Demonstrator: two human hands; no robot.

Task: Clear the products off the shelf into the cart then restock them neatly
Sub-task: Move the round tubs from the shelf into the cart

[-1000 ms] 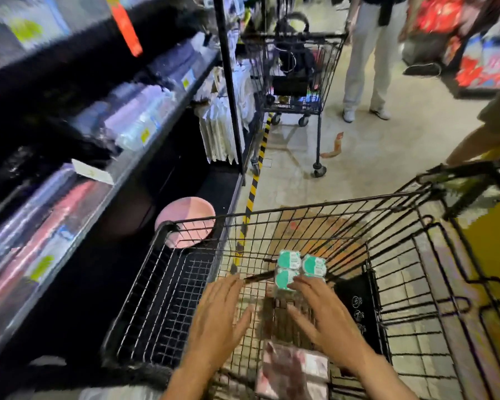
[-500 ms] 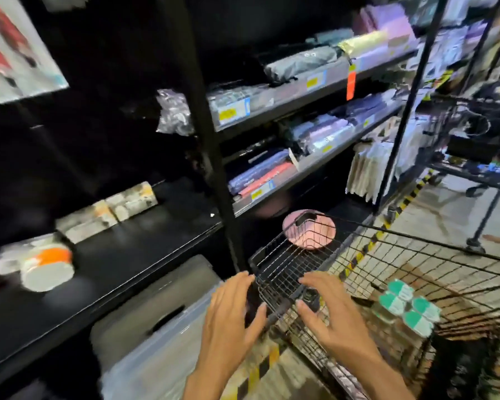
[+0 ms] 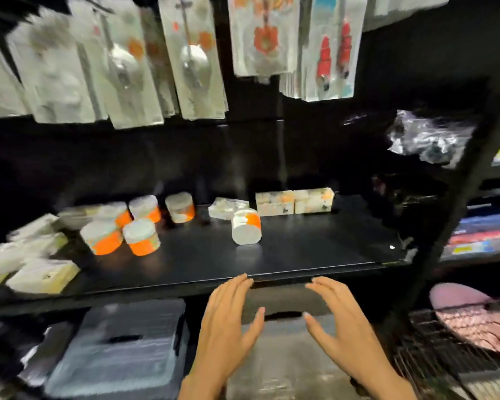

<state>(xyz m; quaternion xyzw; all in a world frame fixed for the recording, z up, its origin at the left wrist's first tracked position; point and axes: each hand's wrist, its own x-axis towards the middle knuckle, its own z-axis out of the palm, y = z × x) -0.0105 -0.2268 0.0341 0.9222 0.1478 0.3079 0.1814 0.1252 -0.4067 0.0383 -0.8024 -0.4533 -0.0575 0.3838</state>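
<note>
- Dark store shelf, with orange-and-white tubs bunched left and one tipped tub lying mid-shelf.
- Left hand and right hand are both spread, empty, near the shelf's front edge.
- Risk, I'd guess: that sideways tub rolls off if nudged.
- Cart sits right.

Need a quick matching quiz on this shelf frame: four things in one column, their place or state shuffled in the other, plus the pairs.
Things:
1. tipped orange-and-white tub
2. two long boxes
3. pink round item
4. hands: left hand, right hand

Places or states:
A. lower right, at the wire cart
B. open, empty, before the shelf edge
C. on its side, mid-shelf
D. end to end at the shelf back

Pairs: 1-C, 2-D, 3-A, 4-B
</note>
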